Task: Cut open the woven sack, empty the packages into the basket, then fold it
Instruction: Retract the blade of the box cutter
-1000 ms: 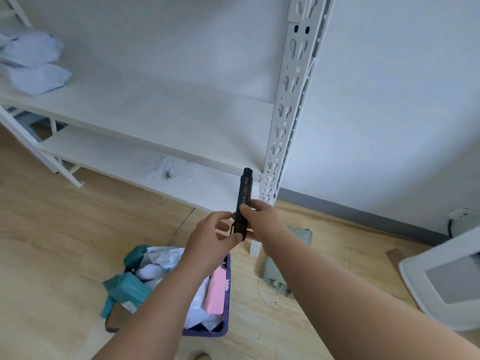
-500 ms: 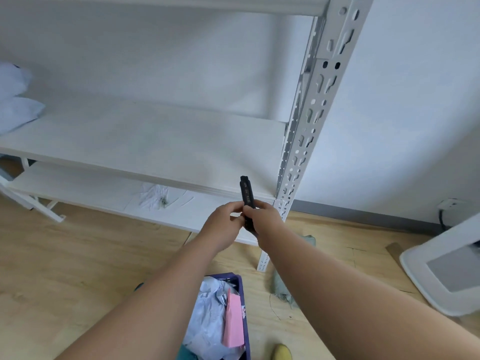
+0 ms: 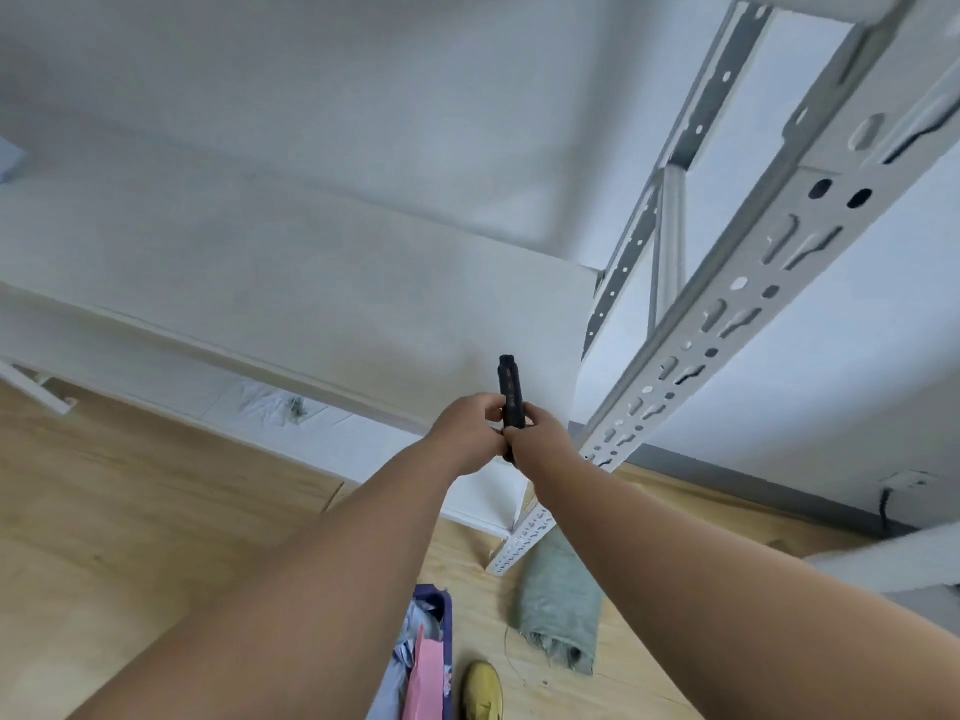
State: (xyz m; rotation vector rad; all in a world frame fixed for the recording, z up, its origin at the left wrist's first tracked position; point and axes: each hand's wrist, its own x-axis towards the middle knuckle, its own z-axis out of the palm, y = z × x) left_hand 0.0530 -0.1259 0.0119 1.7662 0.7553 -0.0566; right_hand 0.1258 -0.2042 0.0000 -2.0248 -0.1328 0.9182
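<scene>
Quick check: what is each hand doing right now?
Left hand: closed on the black cutter.
Right hand: closed on the same cutter's lower end.

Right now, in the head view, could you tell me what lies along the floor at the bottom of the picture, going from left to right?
Purple basket holding a pink package → yellow shoe → folded grey-green woven sack.
</scene>
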